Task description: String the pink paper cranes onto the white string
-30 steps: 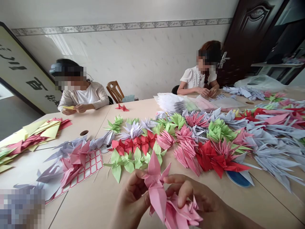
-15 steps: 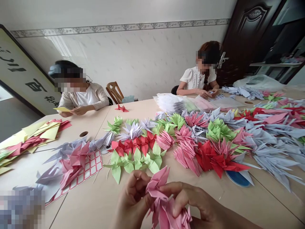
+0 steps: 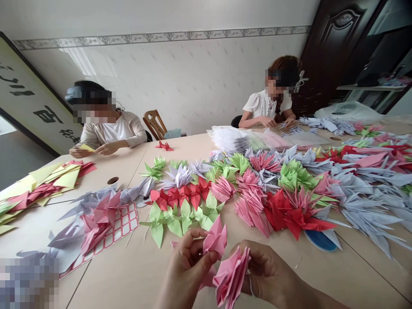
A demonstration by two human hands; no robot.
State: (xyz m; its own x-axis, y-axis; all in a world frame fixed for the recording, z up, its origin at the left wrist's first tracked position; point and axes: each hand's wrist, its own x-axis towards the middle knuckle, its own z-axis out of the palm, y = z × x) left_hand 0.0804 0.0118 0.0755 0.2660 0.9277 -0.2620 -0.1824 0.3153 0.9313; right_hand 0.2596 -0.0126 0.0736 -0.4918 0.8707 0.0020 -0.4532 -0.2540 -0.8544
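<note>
My left hand (image 3: 185,268) pinches a single pink paper crane (image 3: 215,238) between thumb and fingers, low in the middle of the view. My right hand (image 3: 268,274) is closed round a stacked bunch of pink paper cranes (image 3: 231,277), which sits just right of and below the single crane. A thin thread seems to run by my right fingers. Both hands hover over the beige table (image 3: 128,274) near its front edge.
Rows of folded cranes in green (image 3: 180,216), red (image 3: 289,212), pink and lilac (image 3: 370,214) cover the table. A red-gridded sheet (image 3: 124,225) lies at left. Yellow and red papers (image 3: 48,180) lie far left. Two other people sit folding paper at the far side.
The single crane has come off the bunch: my left hand has turned it upright and apart, while my right hand has tilted the bunch lower and sideways.
</note>
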